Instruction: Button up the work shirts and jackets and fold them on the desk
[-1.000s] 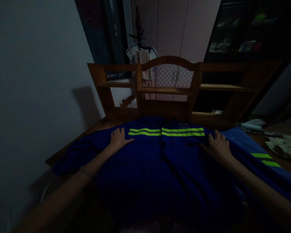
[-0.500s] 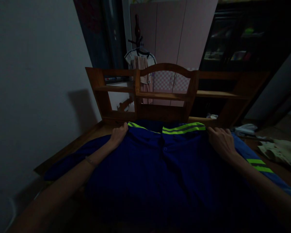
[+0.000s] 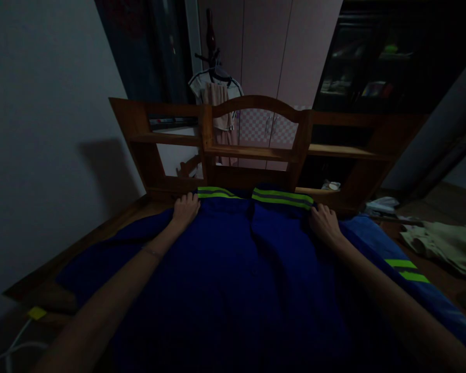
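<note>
A dark blue work jacket (image 3: 233,269) with yellow-green and grey reflective bands is spread out before me. My left hand (image 3: 186,209) is closed on its far edge, at the left end of the left band. At the right end of the other band, my right hand (image 3: 324,223) grips the same edge. The front opening with its button runs down between my hands. One sleeve stretches out to the left. On the right, a lighter blue garment part (image 3: 388,248) with a reflective band lies partly beyond my right forearm.
A wooden shelf headboard (image 3: 256,153) rises just beyond the jacket. Behind it stand a coat rack with hung clothes (image 3: 217,93) and a pink wardrobe (image 3: 262,52). Pale folded cloth (image 3: 446,243) lies at right. A white cable (image 3: 21,331) with a yellow piece is at lower left.
Both hands, still gripping the jacket, have come slightly closer together, and more of the left band shows. The view has shifted, revealing the cable at lower left.
</note>
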Action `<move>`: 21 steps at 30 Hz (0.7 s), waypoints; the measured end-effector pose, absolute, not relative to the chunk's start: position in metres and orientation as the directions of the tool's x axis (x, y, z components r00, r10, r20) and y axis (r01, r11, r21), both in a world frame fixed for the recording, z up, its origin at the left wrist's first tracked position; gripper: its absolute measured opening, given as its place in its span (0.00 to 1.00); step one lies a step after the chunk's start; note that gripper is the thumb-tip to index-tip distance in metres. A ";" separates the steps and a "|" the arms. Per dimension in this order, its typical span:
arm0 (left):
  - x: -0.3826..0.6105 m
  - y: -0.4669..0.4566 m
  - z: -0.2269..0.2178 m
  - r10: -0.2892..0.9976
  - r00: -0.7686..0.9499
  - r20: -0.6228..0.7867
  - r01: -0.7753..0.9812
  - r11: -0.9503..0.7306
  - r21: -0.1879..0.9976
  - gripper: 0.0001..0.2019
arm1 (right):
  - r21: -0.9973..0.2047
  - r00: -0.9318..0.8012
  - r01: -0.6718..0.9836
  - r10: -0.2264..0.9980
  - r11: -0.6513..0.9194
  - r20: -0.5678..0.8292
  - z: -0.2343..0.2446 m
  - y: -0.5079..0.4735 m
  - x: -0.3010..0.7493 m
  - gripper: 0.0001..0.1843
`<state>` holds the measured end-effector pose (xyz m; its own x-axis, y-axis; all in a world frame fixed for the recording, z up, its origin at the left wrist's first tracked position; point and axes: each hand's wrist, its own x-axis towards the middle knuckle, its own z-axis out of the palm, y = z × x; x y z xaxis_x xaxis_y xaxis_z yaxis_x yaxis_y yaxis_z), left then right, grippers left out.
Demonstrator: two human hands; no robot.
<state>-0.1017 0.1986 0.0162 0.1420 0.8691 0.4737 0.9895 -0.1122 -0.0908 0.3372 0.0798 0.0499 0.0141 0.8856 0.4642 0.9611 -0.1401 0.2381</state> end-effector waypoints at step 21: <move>0.012 0.004 0.020 0.881 0.358 0.309 0.681 -0.473 0.559 0.11 | -0.638 -0.213 0.686 0.935 0.350 0.284 -0.017 -0.067 0.207 0.14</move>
<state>0.0115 0.0037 0.0205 0.3583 0.8808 0.3094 0.6810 -0.4733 0.5588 0.2066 -0.0665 -0.0169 -0.2133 0.9347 0.2842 0.6859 0.3505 -0.6378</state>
